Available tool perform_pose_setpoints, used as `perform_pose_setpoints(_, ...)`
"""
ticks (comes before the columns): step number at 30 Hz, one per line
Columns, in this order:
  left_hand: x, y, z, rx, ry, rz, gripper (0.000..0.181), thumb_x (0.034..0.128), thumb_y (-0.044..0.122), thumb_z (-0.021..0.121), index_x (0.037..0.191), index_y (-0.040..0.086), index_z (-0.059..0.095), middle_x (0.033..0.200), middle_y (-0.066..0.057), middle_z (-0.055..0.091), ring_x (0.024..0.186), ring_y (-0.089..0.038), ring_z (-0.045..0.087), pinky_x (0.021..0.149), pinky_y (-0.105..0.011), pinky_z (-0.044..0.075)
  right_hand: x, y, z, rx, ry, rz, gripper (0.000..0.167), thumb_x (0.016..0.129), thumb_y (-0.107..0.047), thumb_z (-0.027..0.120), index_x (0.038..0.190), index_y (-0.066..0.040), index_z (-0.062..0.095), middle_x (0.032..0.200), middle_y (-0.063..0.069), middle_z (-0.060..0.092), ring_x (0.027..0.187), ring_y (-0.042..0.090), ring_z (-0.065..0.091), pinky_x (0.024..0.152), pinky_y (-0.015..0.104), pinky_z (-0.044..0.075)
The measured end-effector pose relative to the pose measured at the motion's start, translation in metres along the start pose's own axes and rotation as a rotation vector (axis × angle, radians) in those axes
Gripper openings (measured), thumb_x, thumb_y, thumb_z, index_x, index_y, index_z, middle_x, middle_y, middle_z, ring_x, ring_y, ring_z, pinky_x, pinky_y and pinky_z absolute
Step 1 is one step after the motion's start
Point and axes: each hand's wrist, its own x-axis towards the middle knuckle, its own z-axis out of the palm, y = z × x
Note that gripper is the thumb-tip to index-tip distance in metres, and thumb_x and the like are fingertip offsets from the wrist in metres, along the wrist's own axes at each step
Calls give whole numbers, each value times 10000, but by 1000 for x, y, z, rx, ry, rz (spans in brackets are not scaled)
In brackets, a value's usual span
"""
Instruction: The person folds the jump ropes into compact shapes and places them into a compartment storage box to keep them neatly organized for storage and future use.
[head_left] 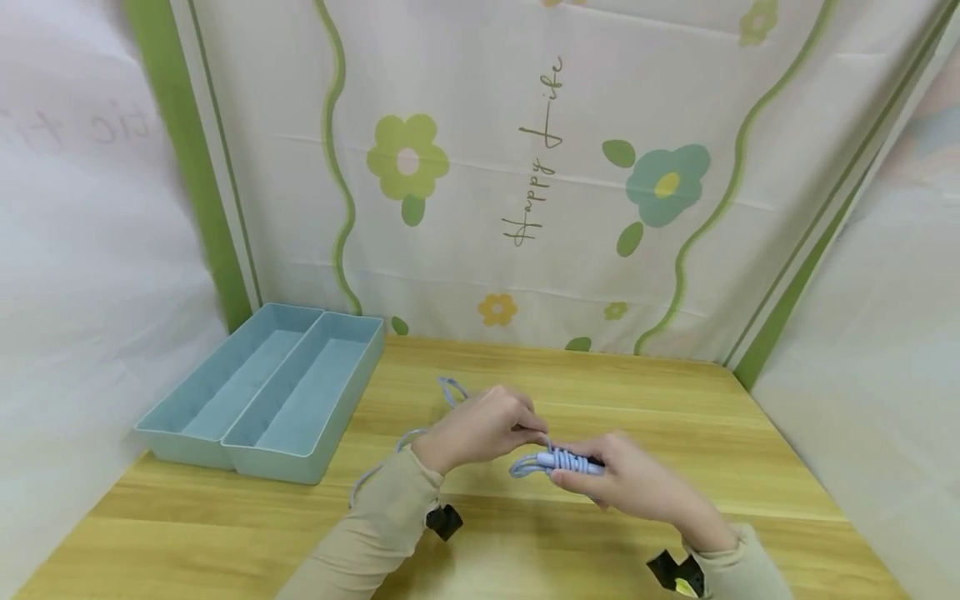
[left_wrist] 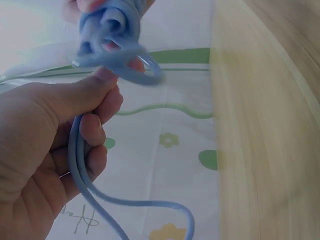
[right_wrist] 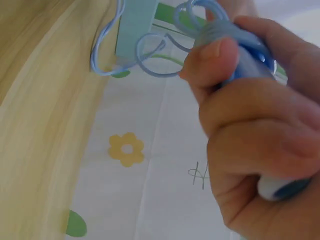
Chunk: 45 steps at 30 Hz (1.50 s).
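Note:
A bundle of light blue cord, wound round itself with loops at its left end, is gripped by my right hand. My left hand pinches the cord close to the bundle's left end. In the left wrist view two strands of cord run down through the left hand, below the bundle. The right wrist view has the right hand's fingers curled round the bundle, and a pale rounded end pokes out below them.
Two long blue-green trays stand side by side at the left of the wooden table. A loose length of cord trails behind and left of the left hand. Printed curtains hang behind and at both sides.

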Motion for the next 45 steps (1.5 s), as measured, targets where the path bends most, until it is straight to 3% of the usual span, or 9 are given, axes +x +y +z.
perform_pose_setpoints(3,0,-1,3,42,12,-1,113,940,136,692,934,79,790,790,30,642,636,45,508,575,-67,411,4,-1,6,-169,83,7,358,984,-411,609,1226,-161,689,633,-125,548,451,13,447,407,232,427)
perform_pose_setpoints(6,1,0,6,70,43,21,110,946,106,680,951,69,783,790,14,628,631,21,511,580,-63,408,6,-1,13,-331,177,19,392,975,-433,615,1209,-130,698,624,-153,523,450,-6,423,404,218,408)
perform_pose_setpoints(12,3,8,9,204,135,88,168,916,26,704,1064,82,762,847,-27,618,736,-82,572,664,-71,431,8,-1,22,-550,355,52,401,950,-357,677,1241,-80,679,565,-151,434,397,-25,344,345,168,321)
perform_pose_setpoints(20,8,19,17,347,264,115,311,901,-44,681,1202,36,696,922,-38,623,854,-154,585,800,-194,470,11,0,20,-626,535,124,437,924,-280,722,1297,-66,646,522,-79,382,394,39,319,336,204,286)
perform_pose_setpoints(24,8,23,20,340,290,85,344,898,-37,691,1239,4,668,972,-54,641,903,-163,597,852,-200,471,11,1,17,-588,581,113,462,945,-265,699,1350,-63,602,526,-71,404,399,40,335,353,210,315)
perform_pose_setpoints(34,12,24,28,163,428,108,329,910,-79,649,1237,-56,649,1082,-127,598,1033,-230,596,946,-155,420,14,10,16,-480,756,-94,359,902,-34,717,1239,41,619,624,-23,543,441,-10,385,378,182,371)
perform_pose_setpoints(37,13,24,29,24,476,85,279,918,-60,654,1196,-65,671,1071,-126,615,988,-201,617,877,-125,447,15,12,15,-468,807,-155,356,872,25,729,1212,23,625,671,35,589,451,-7,413,382,178,387)
perform_pose_setpoints(40,14,23,29,-141,527,38,236,918,-22,675,1151,-53,697,1024,-106,659,818,-122,616,718,-110,480,16,13,13,-451,839,-193,367,863,46,728,1213,0,626,715,66,609,453,-6,425,387,168,389)
perform_pose_setpoints(45,13,22,28,-408,547,-80,223,922,55,692,1129,-26,716,945,-69,711,689,-43,606,607,-184,529,17,13,12,-381,847,-222,361,887,29,709,1230,-56,638,691,-17,579,449,-5,436,390,161,380)
